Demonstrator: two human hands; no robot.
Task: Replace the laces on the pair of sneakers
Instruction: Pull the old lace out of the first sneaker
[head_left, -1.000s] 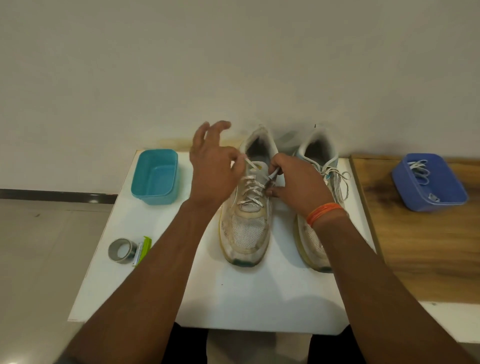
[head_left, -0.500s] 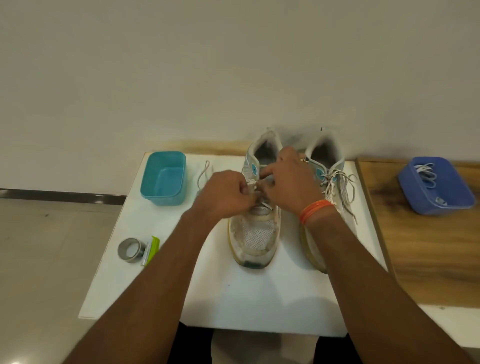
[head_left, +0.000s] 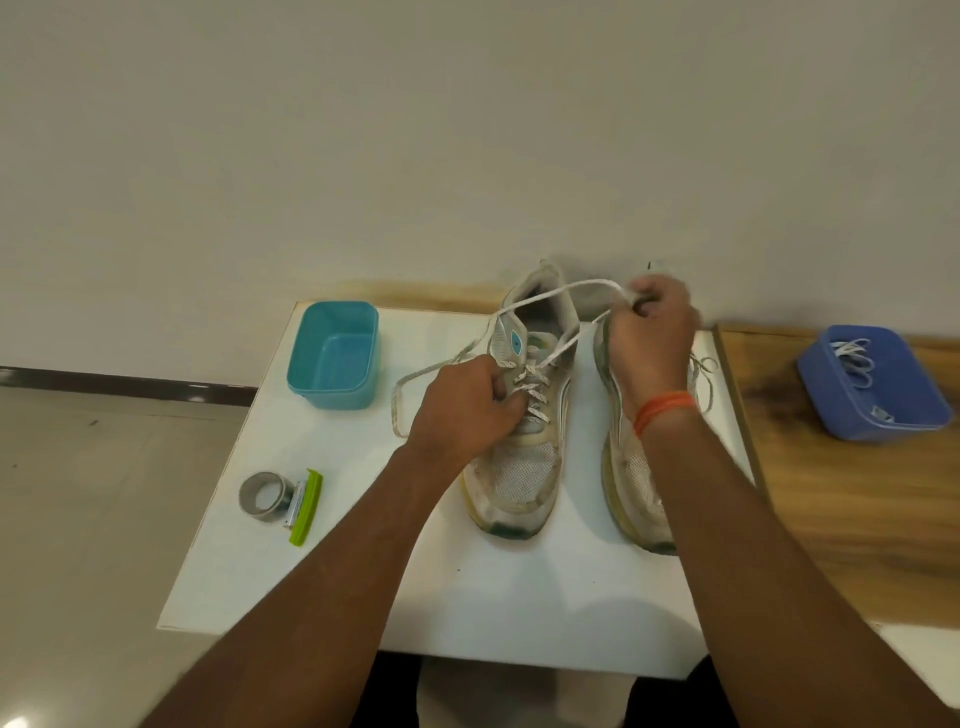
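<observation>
White table (head_left: 322, 582) against wall, left grip (head_left: 462, 410) clamping sneaker (head_left: 524, 467) (mid-table), right grip (head_left: 652, 332) pinching lace (head_left: 566, 288).

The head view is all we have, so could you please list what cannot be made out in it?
- Right sneaker: its laces and tongue are hidden by the right hand and forearm.
- Left sneaker: the eyelets on its left side lie under the left hand.
- Blue tub: laces inside are too small to count.
- Right hand: motion-blurred, so its grip on the lace is unclear.
</observation>
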